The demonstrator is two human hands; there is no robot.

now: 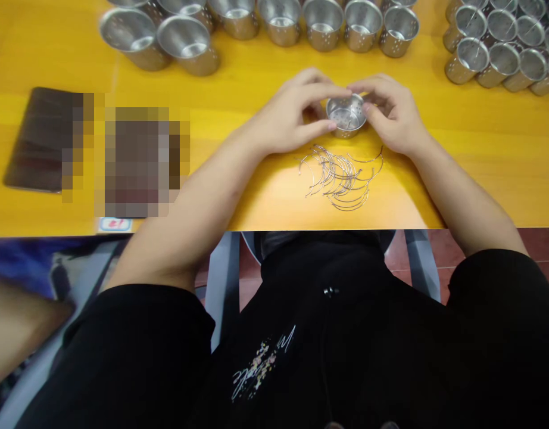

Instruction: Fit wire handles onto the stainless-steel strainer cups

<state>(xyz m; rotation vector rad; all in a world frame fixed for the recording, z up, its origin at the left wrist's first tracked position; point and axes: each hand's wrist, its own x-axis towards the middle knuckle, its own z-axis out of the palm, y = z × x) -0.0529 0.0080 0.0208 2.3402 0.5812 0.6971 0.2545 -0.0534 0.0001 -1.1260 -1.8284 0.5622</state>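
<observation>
A small perforated metal cup (346, 122) stands open end up on the yellow table, between my two hands. My left hand (306, 110) is closed on its left side, with the thumb low on the wall and a finger reaching along the far rim. At the right rim, the thumb and fingers of my right hand (390, 112) pinch the edge. Whether a wire is also between those fingers is too small to tell. Just nearer to me lies a loose pile of thin curved wire handles (343, 176).
Several perforated metal cups (323, 27) line the far side of the table. More cups with wires on them (504, 62) cluster at the far right. A dark flat object (40, 140) lies at left, beside a blurred-out area. Another person's arm (24, 328) shows at lower left.
</observation>
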